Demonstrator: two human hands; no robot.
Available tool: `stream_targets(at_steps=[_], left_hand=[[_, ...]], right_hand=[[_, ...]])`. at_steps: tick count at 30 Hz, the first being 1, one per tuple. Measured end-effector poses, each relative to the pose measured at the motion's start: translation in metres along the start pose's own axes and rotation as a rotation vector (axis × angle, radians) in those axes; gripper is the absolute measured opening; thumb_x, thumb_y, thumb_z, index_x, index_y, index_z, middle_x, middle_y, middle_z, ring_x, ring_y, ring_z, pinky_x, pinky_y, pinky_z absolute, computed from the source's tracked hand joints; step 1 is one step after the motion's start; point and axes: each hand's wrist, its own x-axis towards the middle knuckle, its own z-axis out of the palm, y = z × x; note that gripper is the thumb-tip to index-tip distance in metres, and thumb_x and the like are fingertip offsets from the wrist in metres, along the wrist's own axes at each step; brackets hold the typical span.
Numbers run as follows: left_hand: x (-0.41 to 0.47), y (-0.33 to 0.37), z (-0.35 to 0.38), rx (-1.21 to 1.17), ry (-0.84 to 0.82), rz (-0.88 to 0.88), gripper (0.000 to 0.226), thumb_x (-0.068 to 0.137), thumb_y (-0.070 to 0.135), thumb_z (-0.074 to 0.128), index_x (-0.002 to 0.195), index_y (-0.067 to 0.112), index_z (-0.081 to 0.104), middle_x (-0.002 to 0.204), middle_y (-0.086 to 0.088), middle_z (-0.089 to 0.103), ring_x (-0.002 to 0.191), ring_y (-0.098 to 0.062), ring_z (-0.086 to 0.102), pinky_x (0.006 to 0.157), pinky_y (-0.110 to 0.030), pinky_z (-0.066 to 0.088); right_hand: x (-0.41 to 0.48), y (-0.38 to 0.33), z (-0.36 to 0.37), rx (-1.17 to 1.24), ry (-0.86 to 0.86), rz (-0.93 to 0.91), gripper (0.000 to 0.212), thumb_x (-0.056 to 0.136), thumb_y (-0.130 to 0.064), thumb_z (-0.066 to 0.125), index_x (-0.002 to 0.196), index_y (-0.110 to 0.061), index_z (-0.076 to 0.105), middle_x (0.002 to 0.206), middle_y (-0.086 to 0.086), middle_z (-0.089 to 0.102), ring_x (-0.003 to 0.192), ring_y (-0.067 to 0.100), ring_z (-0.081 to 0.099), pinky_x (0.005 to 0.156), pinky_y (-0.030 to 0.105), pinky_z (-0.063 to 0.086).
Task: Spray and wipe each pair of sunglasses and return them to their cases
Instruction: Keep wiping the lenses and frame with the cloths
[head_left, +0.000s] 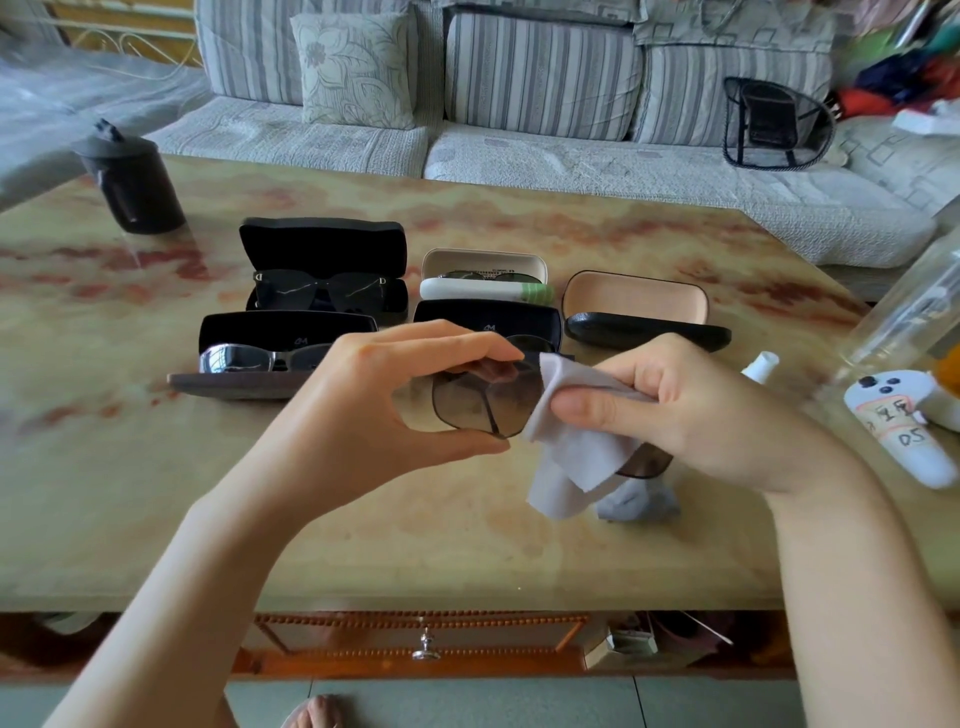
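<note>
Over the table (363, 545) — sunglasses (483, 405), brown-tinted, held up off the top. Left hand (374, 395): thumb under, fingers over, curled round the rim of the lens on the person's left. Right hand (691, 410): thumb and curled fingers pinch a grey cloth (571, 447) onto the other lens, mostly covering it. Black case (488, 319): open, directly behind the sunglasses. Empty case (634, 301) — open, pale lining, behind the sunglasses to the right. Spray bottle (759, 366): right of the sunglasses, partly hidden by the right hand.
</note>
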Motion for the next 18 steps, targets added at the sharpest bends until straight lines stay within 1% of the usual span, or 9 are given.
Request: stream_targets(at_steps=[3,5,7,10,11,12,14,15,18], left_hand=[[0.000,0.000,-0.001,-0.013,0.025,-0.013,0.051,0.068,0.030,0.081,0.116,0.026,0.065,0.110,0.019,0.065,0.100,0.002,0.063,0.088,-0.012,0.048],[0.000,0.001,-0.001,-0.011,0.030,-0.020,0.051,0.068,0.031,0.082,0.116,0.026,0.065,0.110,0.018,0.065,0.100,0.002,0.063,0.088,-0.012,0.048],[0.000,0.001,-0.002,-0.007,0.037,-0.035,0.051,0.067,0.032,0.083,0.115,0.027,0.065,0.109,0.018,0.066,0.099,0.001,0.064,0.089,-0.013,0.049],[-0.001,-0.001,-0.005,0.003,0.063,-0.048,0.050,0.068,0.032,0.081,0.115,0.028,0.065,0.108,0.017,0.067,0.100,-0.002,0.065,0.090,-0.015,0.049],[-0.002,-0.002,-0.007,0.011,0.075,-0.054,0.051,0.067,0.034,0.083,0.115,0.027,0.065,0.107,0.016,0.067,0.100,-0.002,0.065,0.091,-0.015,0.049],[-0.002,-0.002,-0.008,0.012,0.090,-0.065,0.053,0.066,0.035,0.085,0.114,0.027,0.066,0.107,0.016,0.067,0.100,-0.001,0.065,0.091,-0.014,0.048],[-0.002,-0.002,-0.010,-0.006,0.114,-0.092,0.051,0.066,0.035,0.082,0.113,0.025,0.067,0.106,0.015,0.068,0.099,0.000,0.065,0.091,-0.013,0.047],[-0.002,-0.002,-0.010,-0.011,0.121,-0.098,0.050,0.066,0.035,0.079,0.113,0.024,0.067,0.106,0.015,0.068,0.099,0.000,0.065,0.091,-0.013,0.046],[-0.002,-0.002,-0.012,-0.001,0.137,-0.112,0.050,0.067,0.035,0.077,0.114,0.024,0.067,0.104,0.013,0.069,0.098,-0.001,0.065,0.090,-0.011,0.046]], right_hand=[[0.000,-0.001,0.000,0.039,-0.007,0.006,0.065,0.083,-0.061,0.058,0.068,0.002,0.060,0.060,0.003,0.053,0.057,0.013,0.045,0.053,0.017,0.035],[-0.001,-0.003,0.000,0.050,-0.007,0.014,0.062,0.086,-0.058,0.054,0.068,0.001,0.062,0.061,0.006,0.059,0.060,0.015,0.051,0.056,0.020,0.039],[-0.002,-0.002,-0.002,0.056,0.012,0.037,0.058,0.086,-0.052,0.054,0.072,0.004,0.064,0.066,0.015,0.066,0.063,0.022,0.057,0.061,0.029,0.044],[-0.005,0.001,-0.006,0.052,0.040,0.043,0.061,0.087,-0.056,0.055,0.079,0.003,0.066,0.078,0.030,0.066,0.067,0.035,0.059,0.067,0.048,0.046],[-0.007,0.001,-0.009,0.060,0.046,0.038,0.060,0.089,-0.054,0.055,0.077,0.003,0.066,0.075,0.029,0.065,0.066,0.030,0.059,0.066,0.043,0.046],[-0.009,0.001,-0.011,0.080,0.057,0.034,0.056,0.093,-0.047,0.053,0.072,0.003,0.065,0.066,0.020,0.066,0.063,0.019,0.061,0.064,0.028,0.049],[-0.012,0.003,-0.015,0.113,0.093,0.030,0.041,0.094,-0.024,0.044,0.066,0.000,0.062,0.052,-0.002,0.064,0.048,-0.002,0.056,0.051,0.003,0.039],[-0.014,0.002,-0.016,0.131,0.113,0.025,0.036,0.092,-0.019,0.042,0.067,-0.002,0.062,0.052,-0.007,0.064,0.047,-0.004,0.056,0.046,0.001,0.037],[-0.017,0.005,-0.017,0.202,0.176,0.011,0.030,0.083,-0.028,0.049,0.073,-0.007,0.067,0.065,-0.003,0.072,0.063,-0.002,0.065,0.047,0.003,0.038]])
